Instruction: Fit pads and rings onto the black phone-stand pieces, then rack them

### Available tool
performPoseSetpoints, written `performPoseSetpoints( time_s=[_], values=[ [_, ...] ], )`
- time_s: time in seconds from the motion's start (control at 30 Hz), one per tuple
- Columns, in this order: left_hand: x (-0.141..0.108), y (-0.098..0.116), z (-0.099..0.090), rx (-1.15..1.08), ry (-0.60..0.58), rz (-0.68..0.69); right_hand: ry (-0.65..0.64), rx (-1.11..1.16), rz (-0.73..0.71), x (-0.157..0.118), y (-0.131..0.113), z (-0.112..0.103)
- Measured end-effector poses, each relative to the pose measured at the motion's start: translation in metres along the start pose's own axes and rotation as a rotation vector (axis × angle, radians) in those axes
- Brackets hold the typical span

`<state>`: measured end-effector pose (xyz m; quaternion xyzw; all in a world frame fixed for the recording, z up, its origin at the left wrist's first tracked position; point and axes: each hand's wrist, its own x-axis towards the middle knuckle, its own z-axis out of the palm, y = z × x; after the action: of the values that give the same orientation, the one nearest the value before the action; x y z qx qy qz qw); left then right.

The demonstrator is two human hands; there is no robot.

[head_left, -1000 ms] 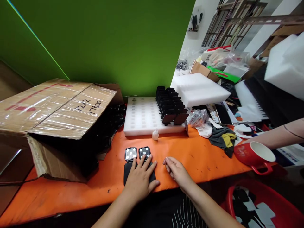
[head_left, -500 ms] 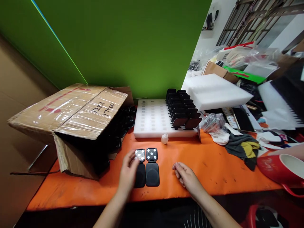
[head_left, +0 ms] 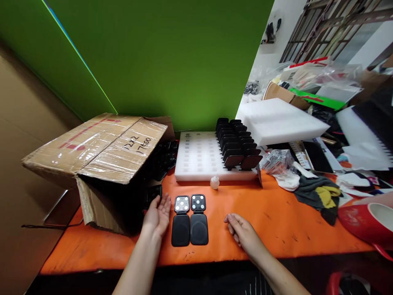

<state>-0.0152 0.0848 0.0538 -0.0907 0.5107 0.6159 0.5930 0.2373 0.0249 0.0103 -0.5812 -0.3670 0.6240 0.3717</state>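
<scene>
My left hand (head_left: 157, 216) is at the mouth of the cardboard box (head_left: 106, 149), palm turned up and fingers stretched out. Its fingertips are close to a black part (head_left: 154, 191) at the box's edge; whether they touch it I cannot tell. Two black hinged pads lie unfolded side by side on the orange table, a left pad (head_left: 181, 230) and a right pad (head_left: 199, 229). Each has a small square plate with several white dots at its far end. My right hand (head_left: 242, 232) rests right of the pads, fingers curled and thumb against them; anything inside is hidden.
Behind the pads, a white foam block (head_left: 196, 176) holds rows of upright black pieces (head_left: 238, 143). A small whitish bottle (head_left: 214, 182) stands before it. Rightward are a foam slab (head_left: 282, 121), a grey-yellow cloth (head_left: 319, 194) and a red mug (head_left: 356, 223). Black parts fill the box.
My left hand has moved left from the left pad to the box opening and turned palm up, uncovering that pad. My right hand has stayed about where it was. The view has shifted slightly.
</scene>
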Motion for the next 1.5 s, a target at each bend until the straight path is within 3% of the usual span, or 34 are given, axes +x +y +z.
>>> performPoseSetpoints(
  time_s=[0.1,0.23,0.5,0.6,0.67,0.77,0.9,1.0,1.07,1.2,1.33,1.5],
  values=[
    [-0.021,-0.012,-0.009,0.021,-0.021,-0.069,0.0,-0.025,-0.014,0.0,-0.001,-0.001],
    [-0.047,-0.033,-0.017,0.079,-0.059,-0.113,0.055,-0.103,-0.156,-0.003,-0.002,0.006],
    [-0.07,-0.085,-0.013,0.22,-0.227,-0.212,0.018,-0.023,-0.187,0.0,-0.02,0.057],
    [-0.078,-0.096,-0.013,0.257,-0.288,-0.238,-0.009,0.018,-0.162,0.004,-0.027,0.065],
    [-0.083,-0.098,-0.016,0.316,-0.343,-0.266,-0.031,0.072,-0.14,0.003,-0.033,0.055],
    [-0.087,-0.097,-0.025,0.392,-0.463,-0.326,-0.099,0.155,-0.081,0.001,-0.045,0.019],
    [-0.085,-0.092,-0.035,0.207,-0.608,-0.414,-0.149,0.017,0.051,-0.003,-0.059,-0.038],
    [-0.081,-0.09,-0.03,0.124,-0.602,-0.516,-0.177,-0.098,0.058,-0.005,-0.061,-0.057],
    [-0.08,-0.09,-0.023,0.163,-0.522,-0.477,-0.176,-0.17,0.027,-0.005,-0.059,-0.059],
    [-0.077,-0.091,-0.015,0.267,-0.356,-0.271,-0.117,-0.305,-0.071,0.0,-0.051,-0.059],
    [-0.072,-0.084,-0.015,0.28,-0.241,-0.112,-0.079,-0.34,-0.111,0.007,-0.043,-0.072],
    [-0.068,-0.057,-0.012,0.27,-0.255,0.27,0.003,-0.468,-0.132,0.02,-0.039,-0.093]
  ],
)
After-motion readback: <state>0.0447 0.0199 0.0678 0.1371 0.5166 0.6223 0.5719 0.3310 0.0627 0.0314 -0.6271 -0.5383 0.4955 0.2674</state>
